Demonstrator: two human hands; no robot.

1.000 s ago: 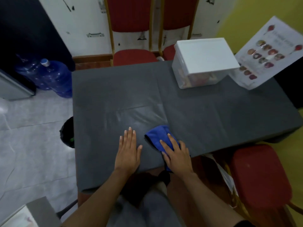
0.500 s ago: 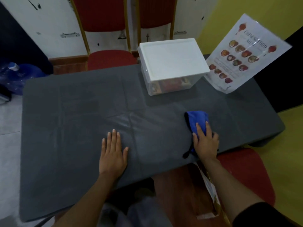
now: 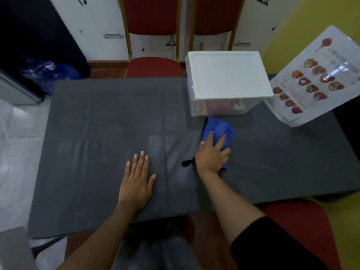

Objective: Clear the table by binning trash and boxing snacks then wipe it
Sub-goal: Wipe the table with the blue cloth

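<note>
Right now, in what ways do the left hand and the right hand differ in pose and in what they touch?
The left hand lies flat, fingers straight, on the bare grey table; the right hand presses on the blue cloth. The left hand is nearer the table's front edge; the right hand reaches farther, toward the lidded box. Both hands are palm down on the table.

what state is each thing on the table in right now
left hand, flat on the table, fingers straight
right hand, presses on the blue cloth
blue cloth, bunched, lying on the table
storage box, upright, lid on, snacks inside
menu sheet, tilted up at the far right corner
</note>
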